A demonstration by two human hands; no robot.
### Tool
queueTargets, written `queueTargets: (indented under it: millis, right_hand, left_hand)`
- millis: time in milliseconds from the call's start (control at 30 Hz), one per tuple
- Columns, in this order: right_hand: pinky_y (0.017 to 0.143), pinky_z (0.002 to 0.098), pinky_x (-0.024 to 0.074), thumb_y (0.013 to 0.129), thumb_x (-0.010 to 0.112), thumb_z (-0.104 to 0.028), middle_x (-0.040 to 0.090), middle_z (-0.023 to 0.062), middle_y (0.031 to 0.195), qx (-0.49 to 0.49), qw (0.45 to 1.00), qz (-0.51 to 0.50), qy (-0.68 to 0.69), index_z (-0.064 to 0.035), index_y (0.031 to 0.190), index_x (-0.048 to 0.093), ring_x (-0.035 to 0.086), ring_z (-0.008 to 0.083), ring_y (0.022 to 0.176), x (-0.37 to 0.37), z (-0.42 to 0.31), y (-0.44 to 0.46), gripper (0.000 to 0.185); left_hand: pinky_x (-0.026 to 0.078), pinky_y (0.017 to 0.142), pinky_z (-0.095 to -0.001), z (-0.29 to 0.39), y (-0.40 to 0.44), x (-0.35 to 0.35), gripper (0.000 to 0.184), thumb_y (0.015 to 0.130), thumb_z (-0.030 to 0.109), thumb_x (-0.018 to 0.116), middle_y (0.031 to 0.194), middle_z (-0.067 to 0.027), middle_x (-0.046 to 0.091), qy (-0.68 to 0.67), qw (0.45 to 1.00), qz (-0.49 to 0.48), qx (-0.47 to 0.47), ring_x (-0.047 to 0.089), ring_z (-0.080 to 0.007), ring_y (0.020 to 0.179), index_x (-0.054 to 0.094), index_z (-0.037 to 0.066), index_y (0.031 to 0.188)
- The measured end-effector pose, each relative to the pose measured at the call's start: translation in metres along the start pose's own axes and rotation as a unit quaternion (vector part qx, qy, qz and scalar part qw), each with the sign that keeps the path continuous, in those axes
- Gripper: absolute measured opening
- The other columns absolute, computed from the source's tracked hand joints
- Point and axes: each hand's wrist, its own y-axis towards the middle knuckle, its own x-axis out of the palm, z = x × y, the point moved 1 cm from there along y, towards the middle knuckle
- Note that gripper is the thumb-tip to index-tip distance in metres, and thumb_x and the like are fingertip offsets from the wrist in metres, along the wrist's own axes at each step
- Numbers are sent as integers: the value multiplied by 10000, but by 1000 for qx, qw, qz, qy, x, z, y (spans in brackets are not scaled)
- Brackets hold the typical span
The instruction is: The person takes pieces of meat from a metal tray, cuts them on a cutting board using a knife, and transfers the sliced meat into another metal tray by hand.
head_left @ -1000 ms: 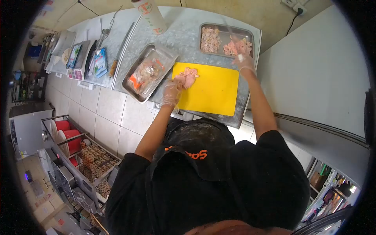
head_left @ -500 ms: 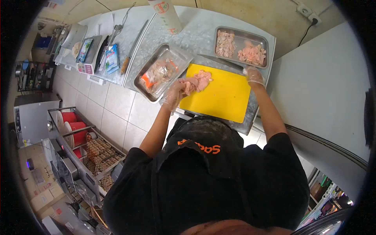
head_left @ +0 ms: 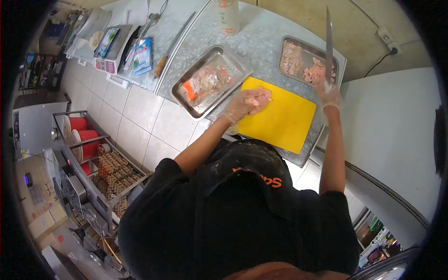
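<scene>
A yellow cutting board (head_left: 284, 122) lies before me with a piece of raw pink meat (head_left: 264, 95) at its far left corner. My left hand (head_left: 239, 107), in a clear plastic glove, is closed on that meat, its fingers partly hiding it. To the right of the board, my gloved right hand (head_left: 329, 97) grips a long knife (head_left: 329, 44) by the handle, the blade raised and pointing away from me. Beyond the board, a metal tray (head_left: 302, 50) carries two piles of cut meat (head_left: 291, 58).
Left of the board stands a metal tray (head_left: 180, 97) with bagged meat (head_left: 207, 83). A paper-like cylinder (head_left: 228, 18) stands at the back. Another wooden-handled knife (head_left: 161, 66), a blue packet (head_left: 143, 57) and a scale (head_left: 106, 65) lie farther left. A white cabinet (head_left: 392, 126) borders the right.
My right hand has lifted the knife from the table beyond the board and swung its blade upright. My left hand has closed further over the meat. The whole view has shifted slightly.
</scene>
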Motion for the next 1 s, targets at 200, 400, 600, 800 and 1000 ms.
queueTargets:
  millis: [200, 400, 600, 800, 1000]
  right_hand:
    - [668, 299, 483, 733, 793, -292, 674, 33, 824, 30, 991, -128, 30, -57, 1016, 676, 626, 152, 723, 100, -40, -108, 386]
    - [695, 359, 497, 735, 739, -326, 675, 113, 812, 149, 978, -22, 142, -45, 926, 656, 641, 250, 725, 94, -67, -150, 349]
    - [679, 346, 492, 736, 695, -292, 661, 107, 780, 175, 979, -26, 98, -61, 857, 642, 628, 233, 701, 89, -41, -170, 266]
    - [658, 297, 474, 743, 701, -174, 625, 38, 763, 133, 963, 46, 228, -54, 864, 611, 579, 154, 686, 76, -64, -188, 193]
    - [650, 278, 460, 739, 716, -100, 605, 20, 798, 151, 932, 69, 321, -60, 857, 580, 543, 127, 695, 52, -72, -196, 184]
  left_hand:
    - [492, 835, -331, -55, 36, 3, 480, 783, 211, 732, 1165, -95, 635, 282, 955, -54, 69, 633, -205, 952, 579, 8, 1190]
    - [492, 835, -346, -24, 17, 25, 475, 770, 348, 731, 1064, -119, 661, 233, 970, -62, 20, 638, -237, 975, 638, 30, 1111]
    - [533, 743, -279, -19, 7, 45, 259, 834, 69, 589, 1024, -74, 629, 153, 973, -92, -147, 623, -147, 880, 597, 7, 1085]
    - [511, 683, -279, -3, -18, 56, 232, 747, -25, 547, 897, -74, 612, 16, 961, -204, -187, 624, -176, 811, 576, 37, 968]
    - [515, 727, -293, -6, -21, 50, 306, 688, -53, 561, 932, -93, 622, -60, 961, -185, -195, 626, -187, 819, 565, 14, 987]
